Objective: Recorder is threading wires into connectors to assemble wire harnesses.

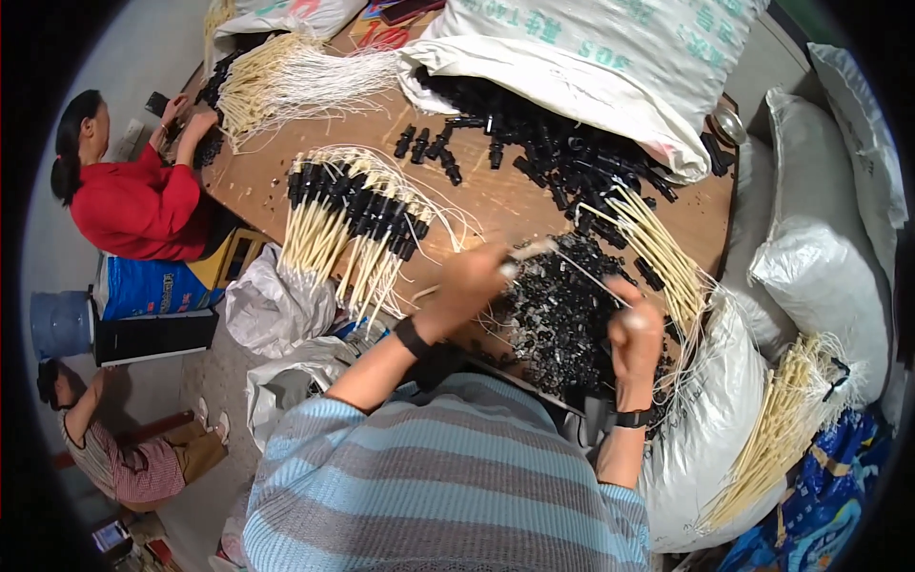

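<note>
Over the table, my left hand point(472, 281) is blurred by motion. Its fingers pinch the cream end of a cord, which points right. A thin white cord point(583, 270) runs slantwise from there to my right hand point(637, 334), whose fingers are closed on its other end. Below the cord lies a heap of small dark, shiny plastic pieces point(562, 329). Left of my left hand is a bundle of cream cords with black connectors point(357, 205) fitted on them. Beyond my right hand, more cream cords point(658, 253) lie in a loose bunch.
A large white woven sack point(581, 81) spills black plastic connectors point(562, 153) onto the brown table point(457, 202). Cream cords point(276, 86) are piled at the far left. Full sacks point(810, 219) stand at the right. A person in red point(133, 205) works at the left; another person point(124, 448) sits farther off.
</note>
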The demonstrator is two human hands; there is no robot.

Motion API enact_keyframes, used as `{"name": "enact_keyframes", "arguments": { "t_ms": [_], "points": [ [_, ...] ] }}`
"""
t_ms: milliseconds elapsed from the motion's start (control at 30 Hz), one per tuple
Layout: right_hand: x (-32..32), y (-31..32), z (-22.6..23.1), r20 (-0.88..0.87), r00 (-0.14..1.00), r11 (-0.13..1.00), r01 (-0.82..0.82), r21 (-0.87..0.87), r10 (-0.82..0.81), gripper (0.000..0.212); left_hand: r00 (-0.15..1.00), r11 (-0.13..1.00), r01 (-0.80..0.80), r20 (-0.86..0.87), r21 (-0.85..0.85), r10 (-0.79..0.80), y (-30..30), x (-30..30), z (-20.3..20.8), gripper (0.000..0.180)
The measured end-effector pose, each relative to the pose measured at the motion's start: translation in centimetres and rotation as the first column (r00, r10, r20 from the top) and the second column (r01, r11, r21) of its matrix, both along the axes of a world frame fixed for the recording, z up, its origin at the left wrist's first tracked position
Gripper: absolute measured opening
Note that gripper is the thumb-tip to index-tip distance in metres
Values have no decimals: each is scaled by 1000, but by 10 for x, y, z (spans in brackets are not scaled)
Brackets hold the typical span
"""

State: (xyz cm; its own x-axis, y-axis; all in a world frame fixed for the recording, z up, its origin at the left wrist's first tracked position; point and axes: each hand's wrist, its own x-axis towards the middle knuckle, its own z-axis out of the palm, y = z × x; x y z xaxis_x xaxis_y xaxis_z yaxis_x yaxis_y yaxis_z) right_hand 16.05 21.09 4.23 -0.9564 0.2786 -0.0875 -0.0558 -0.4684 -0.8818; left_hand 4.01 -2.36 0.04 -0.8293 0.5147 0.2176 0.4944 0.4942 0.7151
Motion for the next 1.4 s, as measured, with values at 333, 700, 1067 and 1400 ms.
{"name": "enact_keyframes", "arguments": {
  "t_ms": [333, 700, 1067, 1400],
  "points": [
    [-11, -64, -10, 94, 994, 306, -104, 946, 47, 15, 905, 977, 16, 412, 213, -104, 22, 14, 12, 14],
    [-9, -57, -14, -38, 996, 220, 53, 974, -75, 11, 987, 984, 162, -8, -69, -163, 14, 23, 12, 38],
    [-9, -59, -15, 29, 999, 367, -43, 929, 44, 15, 965, 970, 243, 103, -9, -240, 19, 27, 14, 40],
    [-5, -62, -17, 75, 994, 223, -92, 970, 83, 11, 959, 934, 262, 46, 243, -281, 17, 20, 20, 26]
  ]
}}
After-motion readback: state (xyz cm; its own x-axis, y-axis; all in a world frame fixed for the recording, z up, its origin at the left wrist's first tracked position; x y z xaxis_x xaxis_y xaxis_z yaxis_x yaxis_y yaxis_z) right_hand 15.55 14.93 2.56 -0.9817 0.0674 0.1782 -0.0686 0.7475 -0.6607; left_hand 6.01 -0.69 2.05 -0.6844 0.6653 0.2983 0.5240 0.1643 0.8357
